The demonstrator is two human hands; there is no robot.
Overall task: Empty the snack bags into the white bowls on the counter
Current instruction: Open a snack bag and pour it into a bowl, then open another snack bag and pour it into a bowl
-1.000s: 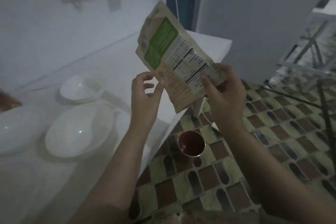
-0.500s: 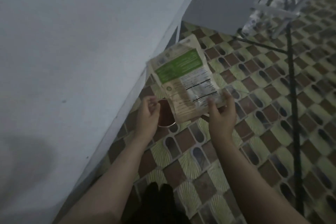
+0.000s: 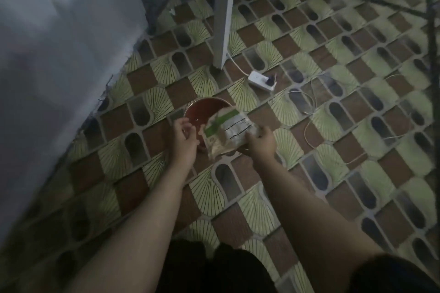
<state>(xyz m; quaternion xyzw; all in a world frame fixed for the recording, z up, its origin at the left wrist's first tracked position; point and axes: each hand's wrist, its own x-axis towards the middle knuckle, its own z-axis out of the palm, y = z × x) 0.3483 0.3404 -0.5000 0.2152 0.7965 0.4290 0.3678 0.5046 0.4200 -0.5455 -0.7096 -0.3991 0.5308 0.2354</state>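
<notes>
Over the tiled floor, my right hand (image 3: 260,143) grips the snack bag (image 3: 226,129) by its lower right edge. The bag is tan with a green panel and a printed label, crumpled and tilted, and it hangs above a round red bin (image 3: 202,108) that stands on the floor. My left hand (image 3: 184,138) hovers just left of the bag, over the bin's near rim, with its fingers curled; I see nothing between them. It does not touch the bag. The white bowls are out of view.
The white counter's (image 3: 47,54) side fills the left of the view. A white upright panel (image 3: 223,19) stands behind the bin. A white power strip (image 3: 262,79) and thin cables (image 3: 309,112) lie on the floor to the right. A dark metal stand (image 3: 432,31) is at far right.
My view has dropped from the counter and bowls to the floor. Both hands lowered the bag to the red bin. My left hand let go of the bag's edge.
</notes>
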